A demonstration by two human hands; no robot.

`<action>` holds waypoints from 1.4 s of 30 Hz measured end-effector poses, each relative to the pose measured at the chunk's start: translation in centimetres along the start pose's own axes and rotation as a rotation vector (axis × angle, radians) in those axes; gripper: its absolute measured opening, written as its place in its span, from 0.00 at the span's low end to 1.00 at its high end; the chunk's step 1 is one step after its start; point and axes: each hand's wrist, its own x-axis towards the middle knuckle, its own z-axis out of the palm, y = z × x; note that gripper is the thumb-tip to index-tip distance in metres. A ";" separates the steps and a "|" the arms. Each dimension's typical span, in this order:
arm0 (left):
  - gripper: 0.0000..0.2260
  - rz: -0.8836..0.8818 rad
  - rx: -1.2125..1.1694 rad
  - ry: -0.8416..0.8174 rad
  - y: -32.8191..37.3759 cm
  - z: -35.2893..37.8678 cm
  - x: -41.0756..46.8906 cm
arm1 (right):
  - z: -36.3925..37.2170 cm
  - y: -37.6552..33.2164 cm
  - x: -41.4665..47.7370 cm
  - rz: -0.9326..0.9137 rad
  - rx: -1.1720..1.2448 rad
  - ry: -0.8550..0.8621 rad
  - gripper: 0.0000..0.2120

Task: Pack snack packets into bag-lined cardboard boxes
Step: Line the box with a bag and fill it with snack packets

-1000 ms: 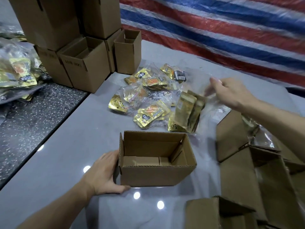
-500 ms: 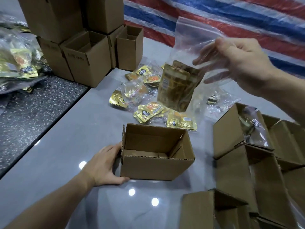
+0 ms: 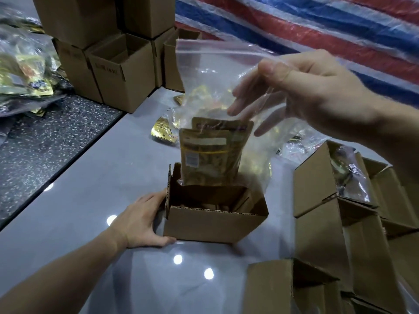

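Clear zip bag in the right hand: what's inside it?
Two brown snack packets stand upright at the bottom of the clear zip bag, one behind the other; its upper part looks empty. The front packet hides whether more lie behind.

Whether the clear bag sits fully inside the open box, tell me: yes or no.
No, the clear bag hangs from the right hand, mostly above the open box.

A glossy grey table (image 3: pixel 74 200) is seen, in which bright round spots of light (image 3: pixel 178 259) are mirrored. Its left edge is met by a dark speckled surface (image 3: pixel 45 141). The back is covered by a tarp (image 3: pixel 294 23) striped red, blue and white.
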 end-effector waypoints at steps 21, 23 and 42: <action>0.42 -0.007 -0.024 0.013 0.8 -0.8 -0.2 | 6.5 4.4 0.0 0.074 -0.319 -0.102 0.12; 0.42 -0.002 -0.018 0.007 0.8 -0.8 -0.1 | 6.7 5.0 0.0 0.105 -0.350 -0.071 0.12; 0.37 0.003 -0.002 0.019 0.9 -0.6 -0.2 | 7.5 6.8 -0.3 0.285 -0.023 0.108 0.08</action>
